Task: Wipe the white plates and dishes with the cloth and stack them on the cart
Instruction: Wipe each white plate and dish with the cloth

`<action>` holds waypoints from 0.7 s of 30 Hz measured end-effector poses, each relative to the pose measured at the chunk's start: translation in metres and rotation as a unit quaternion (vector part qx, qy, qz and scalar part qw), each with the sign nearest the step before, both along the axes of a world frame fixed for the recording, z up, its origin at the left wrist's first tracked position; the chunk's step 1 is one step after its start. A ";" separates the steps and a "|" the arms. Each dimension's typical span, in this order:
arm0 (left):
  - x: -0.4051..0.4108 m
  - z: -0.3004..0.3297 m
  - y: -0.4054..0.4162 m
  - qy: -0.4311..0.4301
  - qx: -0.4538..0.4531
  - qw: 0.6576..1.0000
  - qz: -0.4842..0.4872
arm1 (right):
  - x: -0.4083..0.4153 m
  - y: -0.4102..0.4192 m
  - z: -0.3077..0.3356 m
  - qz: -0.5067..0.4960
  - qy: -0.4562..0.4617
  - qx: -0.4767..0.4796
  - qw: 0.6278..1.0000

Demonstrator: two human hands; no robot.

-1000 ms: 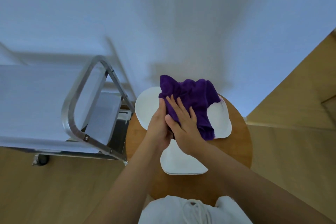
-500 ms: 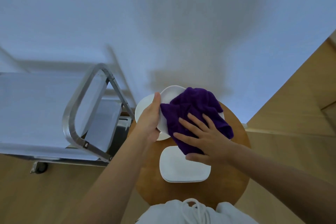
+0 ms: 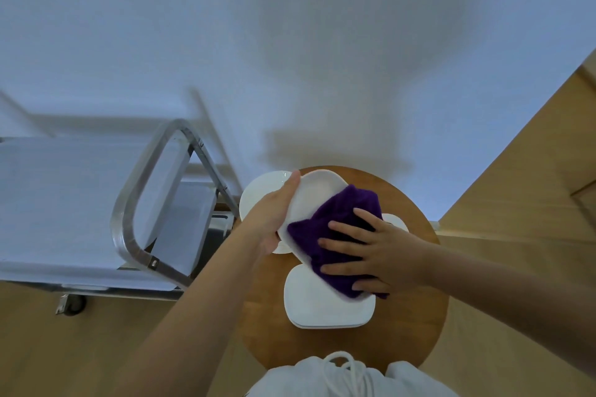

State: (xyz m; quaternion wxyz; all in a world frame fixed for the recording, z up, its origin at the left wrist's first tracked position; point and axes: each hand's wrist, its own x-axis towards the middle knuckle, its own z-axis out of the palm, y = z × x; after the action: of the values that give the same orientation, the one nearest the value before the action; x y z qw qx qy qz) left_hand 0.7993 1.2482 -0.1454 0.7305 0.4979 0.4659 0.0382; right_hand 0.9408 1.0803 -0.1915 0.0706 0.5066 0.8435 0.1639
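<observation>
The white oblong ceramic dish (image 3: pixel 314 195) tilts above the round wooden counter (image 3: pixel 416 325), gripped at its edge by the left hand (image 3: pixel 274 219). The right hand (image 3: pixel 375 255), fingers spread flat, presses the purple terry cloth (image 3: pixel 335 235) on it. Sweep rim to rim, then reach the steel cart (image 3: pixel 135 200).
</observation>
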 end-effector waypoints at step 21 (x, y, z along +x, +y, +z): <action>-0.002 0.013 -0.019 -0.047 0.028 0.998 0.033 | -0.010 0.040 0.004 -0.115 0.174 0.096 0.973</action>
State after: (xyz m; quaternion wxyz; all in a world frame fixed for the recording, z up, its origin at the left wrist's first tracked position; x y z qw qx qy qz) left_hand 0.7977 1.2293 -0.1322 0.7358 0.4999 0.4460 0.0985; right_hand 0.9310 1.1206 -0.1875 -0.1081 0.6255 0.7592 0.1438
